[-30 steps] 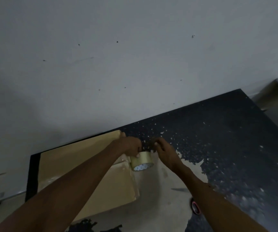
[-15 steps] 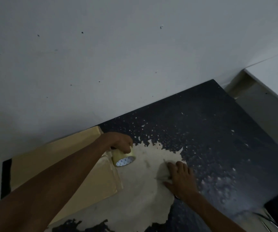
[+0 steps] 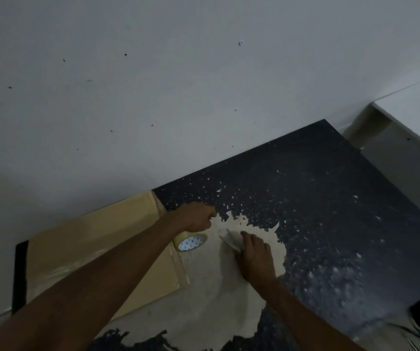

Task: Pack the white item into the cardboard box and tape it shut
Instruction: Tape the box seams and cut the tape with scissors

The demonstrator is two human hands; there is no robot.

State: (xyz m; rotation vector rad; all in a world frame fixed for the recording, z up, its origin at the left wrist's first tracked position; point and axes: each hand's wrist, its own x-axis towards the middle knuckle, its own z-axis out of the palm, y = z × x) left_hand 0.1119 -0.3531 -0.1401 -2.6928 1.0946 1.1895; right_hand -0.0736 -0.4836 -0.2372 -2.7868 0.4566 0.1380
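The left hand [image 3: 195,219] is clenched over the top of a roll of pale, glossy packing tape with a printed white core [image 3: 191,241]. It grasps the roll right at the right-hand edge of the flat tan cardboard box [image 3: 97,252]. Holding the roll there makes sense to me, since it puts the tape where a seam on the box would start.

The right hand [image 3: 257,257] is released, fingers straight. It presses down on the worn pale patch of the dark, paint-flecked table top [image 3: 330,198], a little apart from the roll. Under its fingertips lies a thin pale strip [image 3: 229,243] that points back toward the roll. I take it for the tape's free end, pinned so that the roll can be drawn away from it. In this dim light I can't swear to that.

The box lies low against the plain grey-white wall [image 3: 204,97], with its far edge along it. From here I can't tell whether its flaps are sealed.

By my count there are two hands, one tape roll, one cardboard box and one loose strip. I see no white item anywhere. It may be inside the box already, but nothing here shows that.
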